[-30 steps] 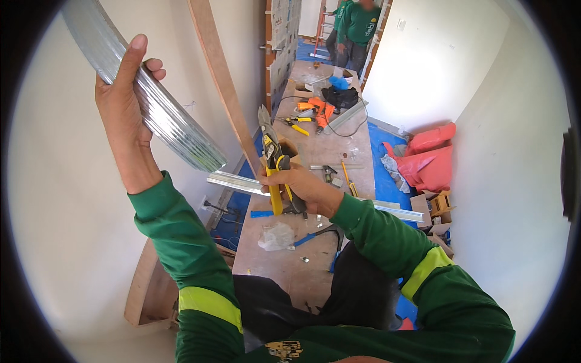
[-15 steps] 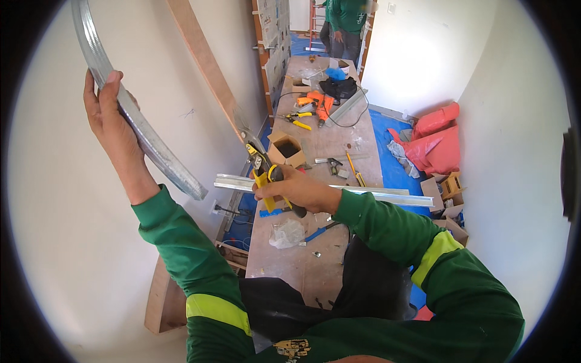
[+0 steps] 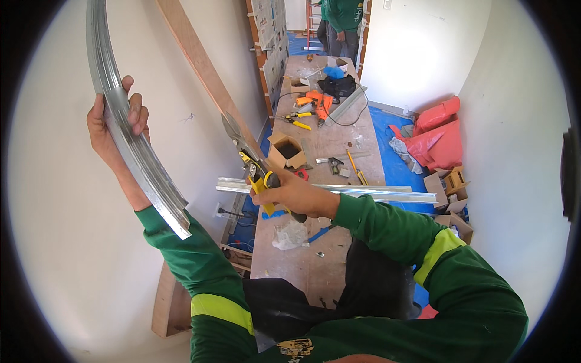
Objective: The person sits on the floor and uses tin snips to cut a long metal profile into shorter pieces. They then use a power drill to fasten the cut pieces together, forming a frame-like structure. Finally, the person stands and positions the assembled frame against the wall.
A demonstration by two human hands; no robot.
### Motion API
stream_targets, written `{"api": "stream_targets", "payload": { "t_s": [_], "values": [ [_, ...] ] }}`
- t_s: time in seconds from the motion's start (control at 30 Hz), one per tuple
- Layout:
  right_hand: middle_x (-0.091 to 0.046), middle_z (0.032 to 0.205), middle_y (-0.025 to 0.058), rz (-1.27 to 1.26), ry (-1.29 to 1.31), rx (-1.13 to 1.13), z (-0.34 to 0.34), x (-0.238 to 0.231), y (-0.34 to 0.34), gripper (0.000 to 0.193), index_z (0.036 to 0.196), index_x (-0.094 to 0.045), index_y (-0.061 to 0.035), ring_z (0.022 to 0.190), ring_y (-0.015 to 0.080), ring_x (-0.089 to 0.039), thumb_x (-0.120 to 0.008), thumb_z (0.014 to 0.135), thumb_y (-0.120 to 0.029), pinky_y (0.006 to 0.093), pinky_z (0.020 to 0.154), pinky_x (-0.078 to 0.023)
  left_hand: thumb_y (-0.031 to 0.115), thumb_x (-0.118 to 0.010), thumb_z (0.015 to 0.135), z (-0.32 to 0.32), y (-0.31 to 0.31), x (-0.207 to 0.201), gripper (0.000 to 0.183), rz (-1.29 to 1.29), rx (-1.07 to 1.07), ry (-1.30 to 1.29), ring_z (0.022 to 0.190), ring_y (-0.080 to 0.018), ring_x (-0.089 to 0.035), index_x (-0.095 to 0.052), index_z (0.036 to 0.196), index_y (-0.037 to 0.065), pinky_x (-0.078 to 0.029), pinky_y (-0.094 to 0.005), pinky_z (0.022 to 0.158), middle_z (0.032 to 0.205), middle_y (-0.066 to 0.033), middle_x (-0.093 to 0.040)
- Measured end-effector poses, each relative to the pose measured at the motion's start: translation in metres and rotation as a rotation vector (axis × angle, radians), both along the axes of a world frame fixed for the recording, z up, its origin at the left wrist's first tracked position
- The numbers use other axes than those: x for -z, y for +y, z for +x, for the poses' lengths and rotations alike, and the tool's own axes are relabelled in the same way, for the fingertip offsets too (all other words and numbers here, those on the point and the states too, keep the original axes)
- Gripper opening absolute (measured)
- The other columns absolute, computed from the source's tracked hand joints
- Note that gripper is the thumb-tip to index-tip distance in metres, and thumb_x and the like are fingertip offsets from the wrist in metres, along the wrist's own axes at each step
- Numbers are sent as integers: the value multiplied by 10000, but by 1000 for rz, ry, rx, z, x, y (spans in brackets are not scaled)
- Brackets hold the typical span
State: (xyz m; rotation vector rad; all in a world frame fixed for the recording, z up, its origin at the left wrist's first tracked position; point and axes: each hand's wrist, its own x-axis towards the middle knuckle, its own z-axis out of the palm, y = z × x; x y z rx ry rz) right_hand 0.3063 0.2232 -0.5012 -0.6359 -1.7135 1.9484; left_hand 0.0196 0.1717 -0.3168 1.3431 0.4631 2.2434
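In my left hand (image 3: 124, 121) is a long metal channel (image 3: 134, 142), held up beside the left wall with my fingers wrapped round its edges. Its ribbed face is turned toward me, and its lower end hangs over my left forearm. My right hand (image 3: 287, 195) grips a pair of tin snips (image 3: 254, 168) by yellow and black handles. The snips' grey blades point up and to the left, apart from the channel. Behind my right hand and forearm, more metal channels (image 3: 393, 193) lie across the table.
The long table (image 3: 302, 266) carries an open cardboard box (image 3: 286, 151), an orange drill (image 3: 319, 106), yellow-handled pliers (image 3: 296, 121) and a plastic bag (image 3: 290, 235). A wooden board (image 3: 200, 60) leans at left. Red sheeting (image 3: 439, 142) lies right. Another person (image 3: 343, 30) stands at the far end.
My left hand has turned the channel so its ribbed face shows, and its lower end has come down and toward me. The snips have shifted slightly left and opened a little.
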Motion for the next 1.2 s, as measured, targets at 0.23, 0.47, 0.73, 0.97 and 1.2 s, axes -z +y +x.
{"api": "stream_targets", "payload": {
  "t_s": [0.23,0.47,0.73,0.97,1.2],
  "values": [
    [-700,1054,44,-57,3,7,0,-8,-3,437,1293,-680,-55,984,154,-650,-836,931,-243,321,868,-517,273,-494,1147,-11,0,1,482,71,218,-9,650,-152,-556,-542,1404,-132,-483,-239,441,1213,-277,-678],
    [-698,1031,45,-41,-21,1,-5,-6,-2,375,1224,-692,-53,956,156,-642,-830,928,-238,319,852,-516,261,-487,1149,-11,-1,-1,499,97,247,24,642,-147,-547,-504,1430,-151,-503,-236,445,1194,-254,-632],
    [-700,1026,53,-27,-17,11,-4,-4,-5,377,1206,-691,-43,945,160,-645,-830,921,-247,328,848,-520,252,-510,1152,-2,-4,-5,532,98,305,28,634,-128,-541,-442,1475,-166,-502,-227,436,1181,-225,-597],
    [-718,1031,72,-99,-3,33,-5,-3,-4,364,1203,-690,-51,960,178,-673,-812,918,-243,347,824,-534,239,-537,1148,1,-9,-8,643,141,336,79,637,-84,-542,-303,1598,-157,-539,-201,487,1241,-213,-566],
    [-704,1229,92,-239,-70,2,-5,4,10,435,1397,-622,-85,1134,231,-736,-773,1023,-249,452,966,-598,242,-521,1153,-2,-15,-12,637,164,352,73,626,-98,-536,-310,1600,-161,-511,-206,458,1227,-219,-569]
  ]
}}
